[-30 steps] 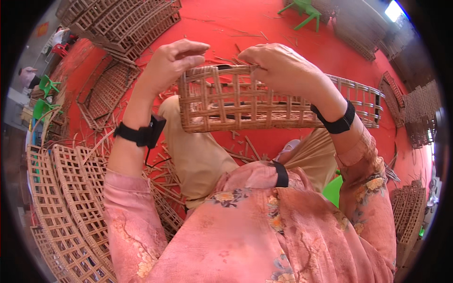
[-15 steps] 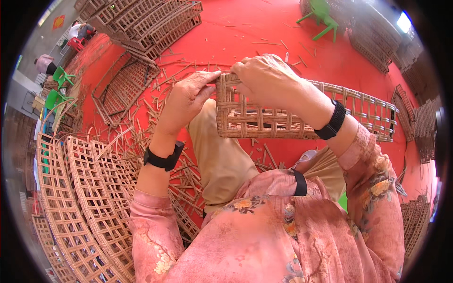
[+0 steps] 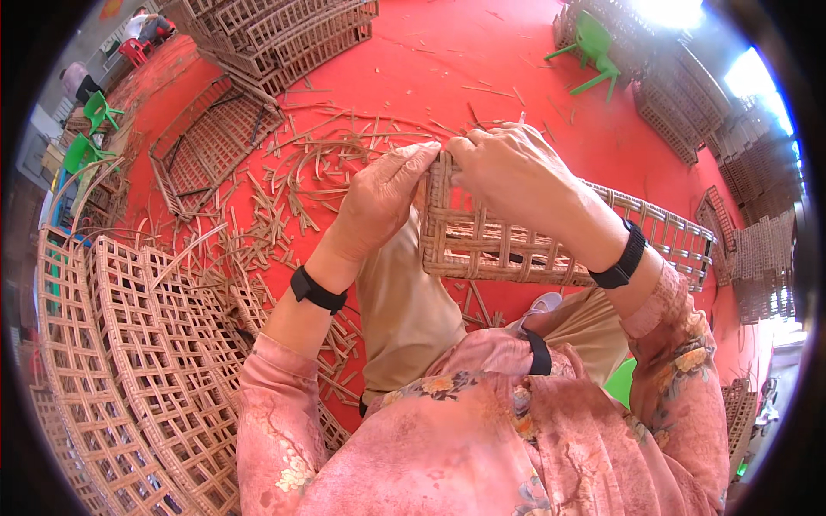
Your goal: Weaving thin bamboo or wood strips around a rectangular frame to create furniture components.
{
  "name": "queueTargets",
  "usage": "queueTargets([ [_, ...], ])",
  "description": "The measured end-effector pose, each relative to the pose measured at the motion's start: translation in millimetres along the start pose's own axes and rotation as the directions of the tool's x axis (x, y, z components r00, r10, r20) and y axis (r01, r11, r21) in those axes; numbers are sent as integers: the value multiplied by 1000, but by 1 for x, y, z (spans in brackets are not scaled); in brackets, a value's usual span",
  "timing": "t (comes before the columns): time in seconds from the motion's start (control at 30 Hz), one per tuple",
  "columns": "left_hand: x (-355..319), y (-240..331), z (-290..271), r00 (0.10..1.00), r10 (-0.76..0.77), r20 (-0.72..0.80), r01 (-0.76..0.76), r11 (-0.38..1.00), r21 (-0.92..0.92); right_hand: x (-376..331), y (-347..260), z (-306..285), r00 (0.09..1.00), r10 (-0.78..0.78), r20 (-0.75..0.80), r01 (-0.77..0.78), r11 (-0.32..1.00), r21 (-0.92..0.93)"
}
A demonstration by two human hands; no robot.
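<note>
A brown woven wicker basket (image 3: 495, 268) is held over my legs, its corner toward my left and its long side running off to the right. My left hand (image 3: 379, 202) is closed, thumb and fingers pressed together at the upper left corner. Just right of that, my right hand (image 3: 516, 172) curls over the top rim with bent fingers, its forearm crossing in front of the lattice side. Both hands' fingertips nearly meet at the corner. Whether a loose strip is pinched between them is hidden.
Several flat wicker panels (image 3: 146, 344) lean at my left. Cut wicker strips (image 3: 267, 224) litter the red floor (image 3: 430, 69). A wicker frame (image 3: 215, 142) lies beyond, near stacked baskets (image 3: 288, 39). More stacks (image 3: 688, 103) and a green chair (image 3: 594, 52) stand at far right. People sit at far left.
The view has shifted slightly, so the basket appears a little lower. My left hand has turned, its thumb and fingers now straighter at the corner. My right hand stays on the rim.
</note>
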State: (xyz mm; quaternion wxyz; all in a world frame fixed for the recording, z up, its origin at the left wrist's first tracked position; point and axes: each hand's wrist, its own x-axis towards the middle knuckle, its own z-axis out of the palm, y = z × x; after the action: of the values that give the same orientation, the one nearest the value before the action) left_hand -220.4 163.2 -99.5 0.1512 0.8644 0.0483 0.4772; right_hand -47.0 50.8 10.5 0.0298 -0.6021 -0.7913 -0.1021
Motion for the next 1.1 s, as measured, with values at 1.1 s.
queueTargets([
  [1.1, -27, -26, 9, 748, -551, 369, 662, 584, -470, -25, 23, -19, 982, 154, 108, -180, 931, 317],
])
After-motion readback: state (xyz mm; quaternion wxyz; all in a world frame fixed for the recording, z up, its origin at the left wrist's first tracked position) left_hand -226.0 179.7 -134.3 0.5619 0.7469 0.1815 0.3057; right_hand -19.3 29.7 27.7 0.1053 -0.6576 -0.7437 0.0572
